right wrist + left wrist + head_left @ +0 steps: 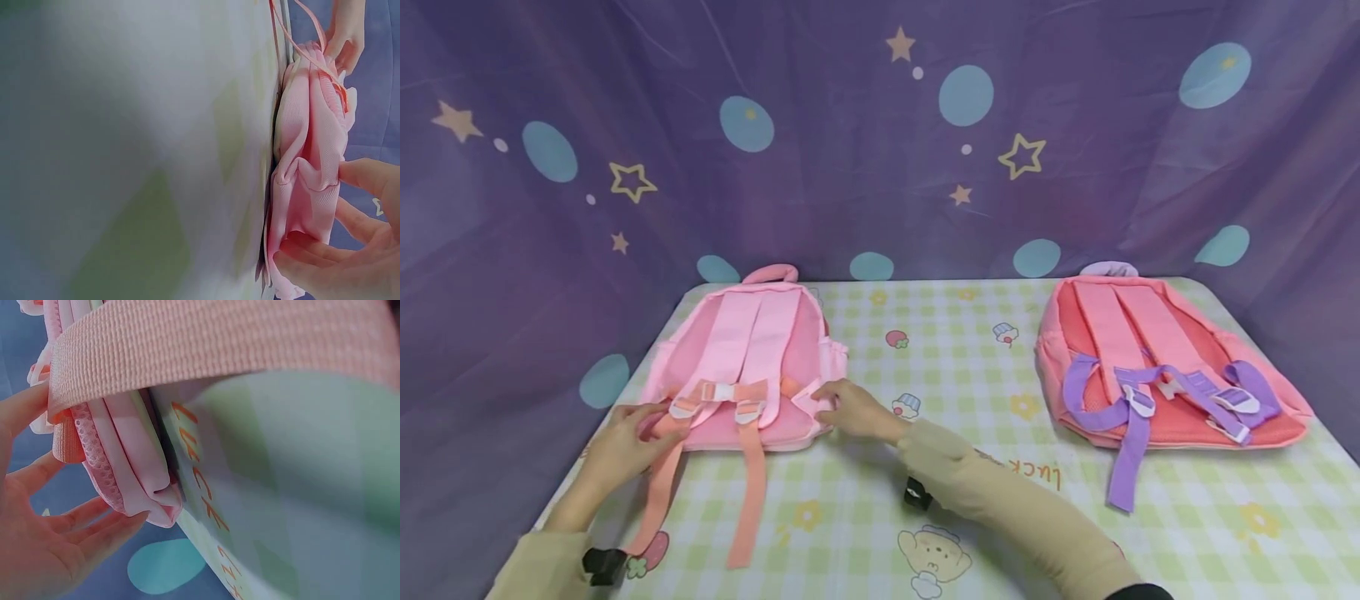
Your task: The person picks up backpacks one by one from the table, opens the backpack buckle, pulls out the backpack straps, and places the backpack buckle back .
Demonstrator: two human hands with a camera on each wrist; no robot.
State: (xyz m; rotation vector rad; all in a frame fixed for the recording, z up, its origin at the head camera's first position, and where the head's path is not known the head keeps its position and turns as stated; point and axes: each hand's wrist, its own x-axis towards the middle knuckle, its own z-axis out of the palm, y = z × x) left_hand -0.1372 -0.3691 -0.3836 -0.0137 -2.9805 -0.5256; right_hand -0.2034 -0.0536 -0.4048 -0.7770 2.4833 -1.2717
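Note:
A light pink backpack [730, 350] lies on the table at the left, its shoulder straps facing up. An orange chest strap with a white buckle [718, 392] crosses it, and orange strap ends hang toward the near edge. My left hand [628, 442] is at the backpack's lower left corner; in the left wrist view its extended fingers [94, 528] touch the bag's edge, near an orange strap [187, 347]. My right hand [857, 408] grips the lower right side; in the right wrist view thumb and bent fingers [306, 253] hold the pink side fabric.
A coral pink backpack [1150, 358] with purple straps [1131, 458] lies at the right of the table. A green checked tablecloth [940, 367] covers the table. Behind stands a purple curtain [850, 183] with stars and teal ovals.

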